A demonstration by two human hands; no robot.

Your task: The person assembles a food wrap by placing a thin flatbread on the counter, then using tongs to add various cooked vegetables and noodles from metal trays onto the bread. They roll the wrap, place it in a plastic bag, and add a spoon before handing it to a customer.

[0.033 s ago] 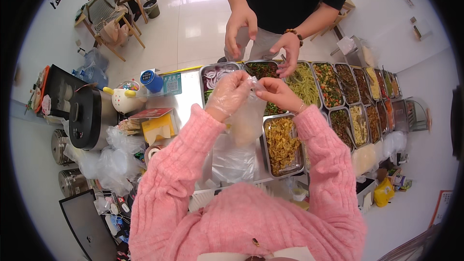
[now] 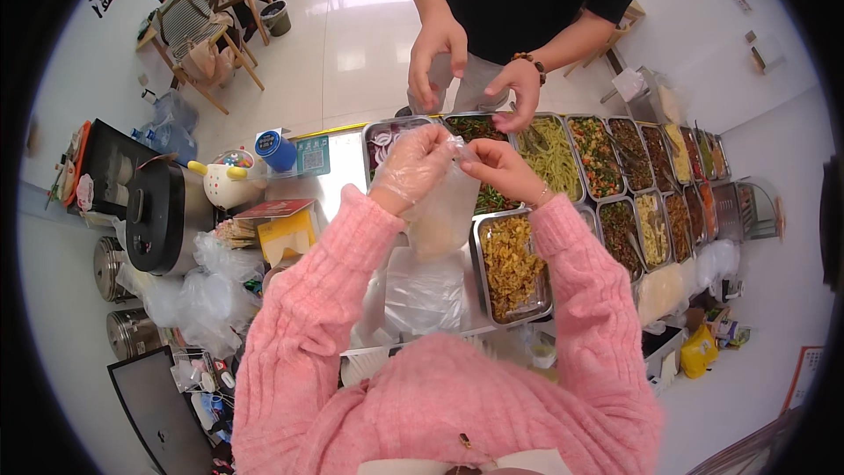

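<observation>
My left hand (image 2: 411, 169), in a clear plastic glove, pinches the gathered top of a clear plastic bag (image 2: 442, 220). Bare and with a thin bracelet at its wrist, my right hand (image 2: 505, 172) grips the same bag top from the other side. Something pale sits in the lower part of the bag, its kind unclear. The bag hangs above a stack of flat clear plastic bags (image 2: 424, 292) on the counter. Just right of it are chopped yellow-brown pickles or similar food (image 2: 512, 266) in a metal tray; a tray of sliced purple onion (image 2: 382, 141) lies beyond my left hand.
Across the counter stands a person in a black shirt (image 2: 536, 0), both hands held over the far trays. Rows of food trays run to the right, one with green shreds (image 2: 552, 158). At left are a black cooker (image 2: 158, 215), a blue canister (image 2: 277, 151) and bundled plastic bags (image 2: 207, 286).
My hands and the bag have shifted very slightly to the left, both still holding its top. The other person's hand on the right has moved a little.
</observation>
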